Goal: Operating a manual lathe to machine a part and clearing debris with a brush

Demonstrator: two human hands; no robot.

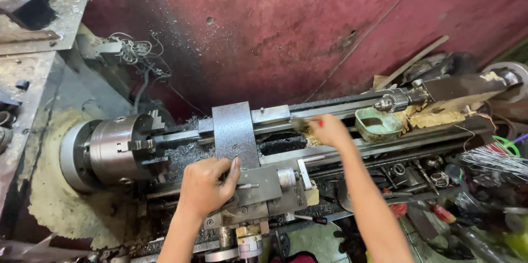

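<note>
I look down on a metal lathe. My left hand [206, 186] rests on the carriage's cross slide [235, 131], fingers bent over a small handle beside the tool post block [261, 186]. My right hand [329, 129] reaches over the bed rails [396, 144] and grips a small brush [301, 124] with a red handle, its bristles blurred over the bed by the carriage. The steel chuck [118, 147] with its jaws sits at the left, no workpiece seen in it.
A tailstock [456, 89] with a drill chuck [391, 102] stands at the right. A small green tray [378, 124] lies on the bed. Tools, wire and scrap crowd the right side. Metal chips cover the bed. A red wall rises behind.
</note>
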